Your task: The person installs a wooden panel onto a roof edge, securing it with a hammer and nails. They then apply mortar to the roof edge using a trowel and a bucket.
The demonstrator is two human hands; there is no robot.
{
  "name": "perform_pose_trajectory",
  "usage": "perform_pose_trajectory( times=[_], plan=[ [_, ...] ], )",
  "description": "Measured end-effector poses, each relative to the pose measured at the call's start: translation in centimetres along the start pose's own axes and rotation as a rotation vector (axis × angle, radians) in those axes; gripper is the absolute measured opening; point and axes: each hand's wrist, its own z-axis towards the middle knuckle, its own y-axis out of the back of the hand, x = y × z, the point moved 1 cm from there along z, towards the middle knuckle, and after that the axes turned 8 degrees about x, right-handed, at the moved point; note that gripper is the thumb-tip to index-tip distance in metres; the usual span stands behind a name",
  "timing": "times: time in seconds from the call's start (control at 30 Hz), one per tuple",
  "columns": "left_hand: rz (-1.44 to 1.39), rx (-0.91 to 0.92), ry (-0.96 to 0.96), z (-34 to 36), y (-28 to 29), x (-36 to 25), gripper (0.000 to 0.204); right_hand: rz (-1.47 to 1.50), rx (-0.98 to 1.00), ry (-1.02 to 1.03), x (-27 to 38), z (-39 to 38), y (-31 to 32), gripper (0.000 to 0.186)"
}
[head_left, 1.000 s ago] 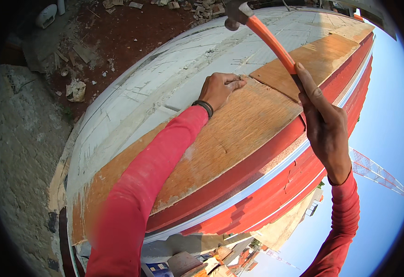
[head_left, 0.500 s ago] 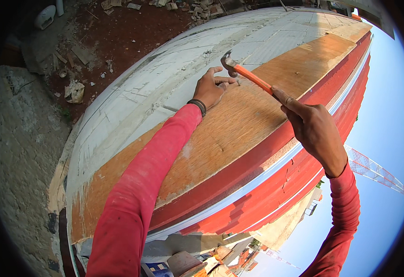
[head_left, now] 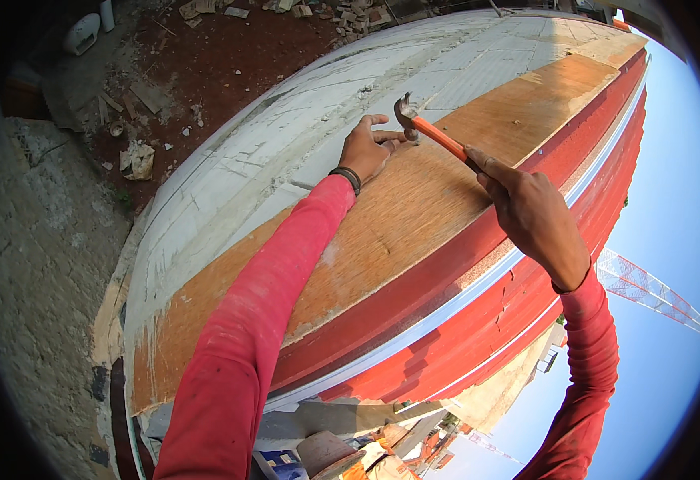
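My right hand (head_left: 535, 216) is closed round the orange handle of a claw hammer (head_left: 439, 138). The hammer's metal head is at a small nail (head_left: 415, 142) standing in a brown plywood strip (head_left: 382, 208). Beside the nail, my left hand (head_left: 366, 152) rests on the strip's upper edge, its index finger and thumb drawn together at the nail's shank. The hammer head and the fingers partly hide the nail. My left wrist carries a dark band (head_left: 348, 178).
Pale grey block wall (head_left: 302, 120) borders the plywood on the left. Along its right run a dark red board (head_left: 446, 264) and red roof sheets (head_left: 478, 320). Reddish ground with rubble (head_left: 222, 72) lies far below. A red-and-white lattice tower (head_left: 654, 292) stands against the sky.
The hammer head has come down onto the nail, and my right hand has moved slightly left and down with it. My left hand stays by the nail. The view has shifted a little.
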Motion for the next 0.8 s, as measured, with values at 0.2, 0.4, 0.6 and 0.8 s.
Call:
perform_pose_trajectory(
  times=[0.2, 0.4, 0.6, 0.8],
  plan=[
    [-0.01, 0.078, -0.106, -1.1, 0.7, 0.9, 0.052, 0.474, -0.257, -0.082, 0.1, -1.4, -4.6, 0.051],
    [0.737, 0.048, 0.041, -12.6, 7.2, 3.9, 0.069, 0.83, -0.185, -0.21, 0.6, -0.2, -4.9, 0.04],
    [0.723, 0.004, 0.655, -38.0, 23.0, 8.1, 0.086, 0.866, -0.294, -0.18, 0.0, -0.3, -6.8, 0.026],
    [0.767, -0.03, 0.593, -46.0, 27.9, 12.6, 0.077, 0.933, -0.601, -0.245, 2.9, -3.4, -8.2, 0.043]
  ],
)
